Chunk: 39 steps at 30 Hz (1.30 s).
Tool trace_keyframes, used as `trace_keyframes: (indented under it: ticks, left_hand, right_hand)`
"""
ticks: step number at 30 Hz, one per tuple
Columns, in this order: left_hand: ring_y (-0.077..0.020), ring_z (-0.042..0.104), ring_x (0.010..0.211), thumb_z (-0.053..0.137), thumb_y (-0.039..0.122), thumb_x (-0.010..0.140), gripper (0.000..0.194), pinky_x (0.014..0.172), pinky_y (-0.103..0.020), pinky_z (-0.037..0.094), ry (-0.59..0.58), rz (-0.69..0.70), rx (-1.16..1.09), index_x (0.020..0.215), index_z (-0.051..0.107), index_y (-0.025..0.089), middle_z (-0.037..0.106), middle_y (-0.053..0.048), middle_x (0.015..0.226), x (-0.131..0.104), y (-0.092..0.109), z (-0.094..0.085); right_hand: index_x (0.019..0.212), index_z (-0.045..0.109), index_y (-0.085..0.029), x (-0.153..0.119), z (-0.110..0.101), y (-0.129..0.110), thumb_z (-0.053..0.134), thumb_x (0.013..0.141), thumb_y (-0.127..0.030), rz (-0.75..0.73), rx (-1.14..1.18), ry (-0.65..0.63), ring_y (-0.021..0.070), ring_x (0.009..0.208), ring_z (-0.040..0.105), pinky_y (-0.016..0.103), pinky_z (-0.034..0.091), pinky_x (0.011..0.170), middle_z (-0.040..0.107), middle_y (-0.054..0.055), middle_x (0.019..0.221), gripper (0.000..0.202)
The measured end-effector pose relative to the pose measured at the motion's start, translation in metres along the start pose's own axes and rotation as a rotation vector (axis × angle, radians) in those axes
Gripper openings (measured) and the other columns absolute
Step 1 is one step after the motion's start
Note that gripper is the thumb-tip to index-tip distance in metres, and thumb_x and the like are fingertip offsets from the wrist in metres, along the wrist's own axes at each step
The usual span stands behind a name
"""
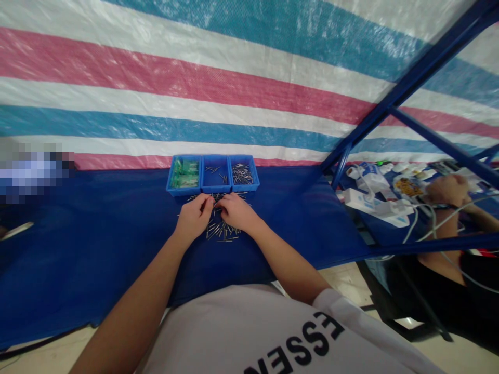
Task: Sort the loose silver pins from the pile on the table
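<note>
Sorting stage. I am working both hands over the loose pile of metal pins (222,228) on the blue cloth (97,234), just before the three blue bins (212,175). My left hand (194,217) and right hand (235,210) are pinching with fingertips nearly meeting; whether either is holding a pin I cannot tell. Next, I judge, a picked pin needs carrying to its proper bin.

A striped tarp (218,78) in pink, white and teal hangs from nine to three o'clock behind a blue cloth-covered table (78,259). At three o'clock, a blue metal frame (405,85) slants across a neighbouring table holding a white power strip (374,205), cables and small packets. Another person's arm (448,191) rests there.
</note>
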<state>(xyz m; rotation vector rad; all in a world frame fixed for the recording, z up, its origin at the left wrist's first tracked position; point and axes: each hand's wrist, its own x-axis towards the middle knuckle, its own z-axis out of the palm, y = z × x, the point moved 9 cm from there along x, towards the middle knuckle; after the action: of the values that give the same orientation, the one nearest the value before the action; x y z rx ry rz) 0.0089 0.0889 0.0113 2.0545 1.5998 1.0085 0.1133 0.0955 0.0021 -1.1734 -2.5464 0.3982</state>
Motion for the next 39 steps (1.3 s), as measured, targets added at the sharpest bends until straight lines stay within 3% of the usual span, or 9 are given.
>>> trace_keyframes:
  ticks: [7, 14, 17, 25, 32, 39]
  left_hand:
    - [-0.0143, 0.06, 0.067, 0.039, 0.041, 0.094, 0.033, 0.065, -0.024, 0.042, -0.006, 0.0, -0.011, 0.087, 0.062, 0.019, 0.066, -0.001, 0.075, 0.0, 0.0, 0.0]
    - [-0.0107, 0.05, 0.054, 0.047, 0.041, 0.09, 0.026, 0.057, -0.023, 0.039, -0.015, 0.0, -0.08, 0.096, 0.061, 0.019, 0.055, 0.004, 0.064, -0.001, 0.002, 0.002]
    - [-0.0098, 0.048, 0.051, 0.049, 0.039, 0.09, 0.026, 0.055, -0.022, 0.038, -0.014, -0.001, -0.094, 0.102, 0.059, 0.019, 0.053, 0.005, 0.063, 0.0, 0.002, 0.003]
    - [-0.0107, 0.049, 0.05, 0.046, 0.038, 0.091, 0.023, 0.056, -0.023, 0.039, 0.003, -0.027, -0.03, 0.095, 0.058, 0.019, 0.054, 0.004, 0.06, 0.0, -0.004, 0.001]
    - [-0.0147, 0.058, 0.06, 0.038, 0.041, 0.094, 0.03, 0.06, -0.026, 0.041, -0.035, -0.044, -0.024, 0.094, 0.059, 0.019, 0.063, -0.001, 0.07, 0.001, -0.004, 0.003]
    - [-0.0116, 0.052, 0.053, 0.044, 0.042, 0.092, 0.029, 0.057, -0.023, 0.04, 0.005, 0.0, -0.072, 0.102, 0.059, 0.019, 0.058, 0.004, 0.062, -0.001, 0.001, 0.0]
  right_hand:
    - [0.093, 0.064, -0.013, 0.0, -0.004, -0.005, 0.049, 0.079, -0.009, -0.014, 0.034, 0.042, 0.0193, 0.084, 0.051, 0.032, 0.041, 0.087, 0.061, 0.008, 0.086, 0.021]
    - [0.09, 0.057, -0.017, -0.002, -0.03, 0.01, 0.046, 0.08, -0.012, 0.095, 0.354, 0.346, 0.0141, 0.08, 0.055, 0.026, 0.045, 0.077, 0.06, 0.003, 0.086, 0.016]
    - [0.088, 0.055, -0.018, -0.004, -0.032, 0.017, 0.047, 0.08, -0.014, 0.151, 0.441, 0.407, 0.0132, 0.078, 0.057, 0.025, 0.047, 0.074, 0.06, 0.002, 0.083, 0.012]
    - [0.086, 0.056, -0.019, -0.004, -0.029, 0.019, 0.051, 0.08, -0.019, 0.161, 0.619, 0.427, 0.0119, 0.073, 0.06, 0.025, 0.051, 0.073, 0.062, 0.001, 0.081, 0.008]
    - [0.088, 0.059, -0.02, -0.004, -0.022, 0.018, 0.057, 0.081, -0.027, 0.188, 0.81, 0.436, 0.013, 0.077, 0.064, 0.027, 0.053, 0.074, 0.065, 0.002, 0.084, 0.01]
    - [0.084, 0.059, -0.02, -0.002, -0.011, 0.027, 0.063, 0.079, -0.032, 0.246, 0.978, 0.455, 0.0124, 0.074, 0.064, 0.027, 0.053, 0.072, 0.067, 0.001, 0.081, 0.014]
